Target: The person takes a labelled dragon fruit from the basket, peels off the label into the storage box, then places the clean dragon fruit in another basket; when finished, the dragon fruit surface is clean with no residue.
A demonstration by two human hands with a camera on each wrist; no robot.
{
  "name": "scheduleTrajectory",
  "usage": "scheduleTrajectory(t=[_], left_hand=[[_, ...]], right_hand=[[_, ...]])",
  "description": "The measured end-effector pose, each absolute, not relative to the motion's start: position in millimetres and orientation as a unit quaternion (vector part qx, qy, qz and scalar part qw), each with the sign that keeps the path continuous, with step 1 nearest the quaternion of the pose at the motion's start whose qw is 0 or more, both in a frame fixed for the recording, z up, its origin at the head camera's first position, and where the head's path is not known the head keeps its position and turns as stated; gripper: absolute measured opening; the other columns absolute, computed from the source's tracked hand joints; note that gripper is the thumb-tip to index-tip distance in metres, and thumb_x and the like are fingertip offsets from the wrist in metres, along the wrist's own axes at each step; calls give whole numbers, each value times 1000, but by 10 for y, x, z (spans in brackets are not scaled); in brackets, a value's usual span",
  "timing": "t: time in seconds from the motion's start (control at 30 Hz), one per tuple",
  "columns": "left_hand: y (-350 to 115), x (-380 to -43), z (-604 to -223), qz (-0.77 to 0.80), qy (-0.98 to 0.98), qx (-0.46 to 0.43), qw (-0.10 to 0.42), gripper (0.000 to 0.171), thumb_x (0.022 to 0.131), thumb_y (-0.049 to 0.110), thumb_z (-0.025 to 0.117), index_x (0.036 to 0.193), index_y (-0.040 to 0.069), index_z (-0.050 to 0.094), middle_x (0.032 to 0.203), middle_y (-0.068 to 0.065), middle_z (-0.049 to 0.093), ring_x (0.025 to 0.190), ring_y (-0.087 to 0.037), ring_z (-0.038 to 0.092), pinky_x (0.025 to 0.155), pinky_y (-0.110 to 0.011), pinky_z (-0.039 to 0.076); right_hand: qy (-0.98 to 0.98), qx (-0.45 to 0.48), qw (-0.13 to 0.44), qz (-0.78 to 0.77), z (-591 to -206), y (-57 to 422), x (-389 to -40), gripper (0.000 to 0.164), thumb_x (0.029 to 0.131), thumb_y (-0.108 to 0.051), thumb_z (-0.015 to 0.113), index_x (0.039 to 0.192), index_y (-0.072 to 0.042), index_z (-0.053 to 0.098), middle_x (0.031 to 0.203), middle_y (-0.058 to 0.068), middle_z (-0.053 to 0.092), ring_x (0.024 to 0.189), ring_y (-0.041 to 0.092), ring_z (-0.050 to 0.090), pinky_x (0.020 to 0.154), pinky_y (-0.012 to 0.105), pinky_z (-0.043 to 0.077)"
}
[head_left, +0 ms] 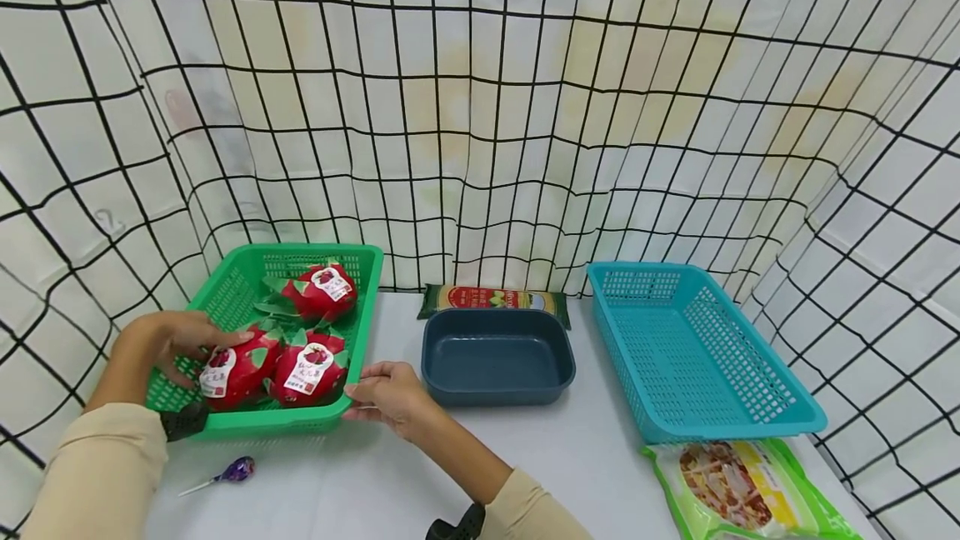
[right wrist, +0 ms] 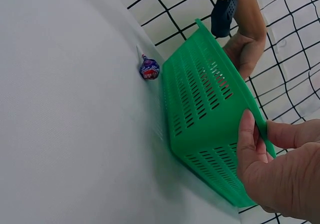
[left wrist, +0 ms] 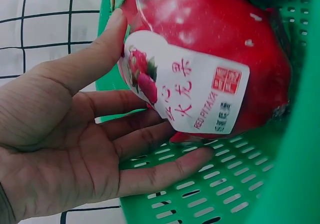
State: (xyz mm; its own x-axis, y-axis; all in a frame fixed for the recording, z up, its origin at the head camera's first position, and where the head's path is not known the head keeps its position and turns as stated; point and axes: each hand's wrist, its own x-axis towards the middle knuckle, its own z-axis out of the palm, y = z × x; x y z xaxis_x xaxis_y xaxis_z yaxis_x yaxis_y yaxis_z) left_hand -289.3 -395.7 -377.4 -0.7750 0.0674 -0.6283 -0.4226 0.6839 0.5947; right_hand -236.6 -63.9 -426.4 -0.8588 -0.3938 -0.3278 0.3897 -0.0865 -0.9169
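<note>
Three red dragon fruits with white labels sit in a green basket (head_left: 367,307) at the left. My left hand (head_left: 176,340) reaches in over the basket's left side and grips the front-left dragon fruit (head_left: 243,369). In the left wrist view, its thumb lies along one side of the wrapped dragon fruit (left wrist: 210,44) and its fingers curl under the label. Another dragon fruit (head_left: 311,367) rests right beside it, and the third dragon fruit (head_left: 330,294) lies behind. My right hand (head_left: 393,398) pinches the basket's front-right rim between thumb and fingers, plainly seen in the right wrist view.
A lollipop (head_left: 238,469) lies in front of the green basket. Centrally stands a dark blue tub (head_left: 498,398), with a green-and-red packet (head_left: 495,298) behind it. A blue basket (head_left: 693,357) is at right, near a pizza packet (head_left: 742,486). Black netting (head_left: 506,77) surrounds the table.
</note>
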Motion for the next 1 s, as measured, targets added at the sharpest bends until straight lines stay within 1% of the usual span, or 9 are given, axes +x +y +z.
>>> scheduleTrajectory(t=[0.03,0.13,0.2,0.23,0.4,0.47,0.63,0.83,1.0], left_hand=[[-3949,-2903,-3765,377,863,-101,321,97,92,54,59,138,-22,18,132,-46,32,121,-55,38,84,-49,58],[-3925,-2931,-3736,363,867,-99,325,94,92,55,58,136,-21,22,125,-40,43,116,-50,44,83,-48,58],[-3906,-2951,-3715,357,869,-98,328,96,92,56,58,136,-21,21,123,-35,46,114,-46,46,83,-47,58],[-3894,-2958,-3711,356,869,-98,329,98,91,57,57,136,-22,19,123,-35,46,114,-46,46,83,-47,58],[-3841,-2967,-3727,379,855,-126,330,114,88,59,61,140,-23,0,128,-40,33,116,-51,39,84,-48,58],[-3839,-2955,-3749,389,849,-140,329,113,87,59,61,140,-22,2,125,-39,37,114,-48,43,83,-49,58],[-3881,-2919,-3759,400,841,-153,331,101,89,58,58,134,-21,15,116,-30,49,107,-40,52,83,-48,58],[-3904,-2918,-3701,395,848,-148,319,102,91,56,55,136,-22,8,119,-36,41,110,-47,46,83,-49,58],[-3851,-2900,-3634,378,865,-136,301,100,92,53,55,135,-24,6,118,-39,37,107,-50,45,82,-47,59]], right_hand=[[622,-1,264,-737,-4261,-634,-2366,16,88,-4,69,102,-2,60,89,10,63,79,19,69,75,34,60],[622,-3,262,-738,-4247,-619,-2369,18,88,-4,69,103,-2,60,89,10,63,79,19,68,75,35,60],[622,-3,261,-738,-4240,-614,-2372,18,88,-4,69,103,-2,59,89,10,63,80,18,68,75,34,60],[621,-2,260,-739,-4239,-612,-2372,18,88,-4,69,103,-2,59,90,10,63,80,19,68,75,34,60],[618,-8,259,-742,-4252,-618,-2360,18,89,-3,68,103,-1,59,89,10,62,78,18,67,76,36,60],[617,-10,261,-742,-4259,-622,-2351,17,89,-3,68,103,-1,59,89,9,62,77,17,67,76,36,60],[618,-13,261,-741,-4256,-641,-2340,17,89,-3,68,103,-1,59,89,9,62,77,17,68,76,36,60],[615,-16,254,-746,-4249,-664,-2343,18,89,-3,68,104,-1,59,87,9,64,77,17,68,77,37,60],[618,-11,253,-745,-4280,-653,-2328,19,89,-2,68,105,0,58,87,9,64,76,17,68,75,36,60]])
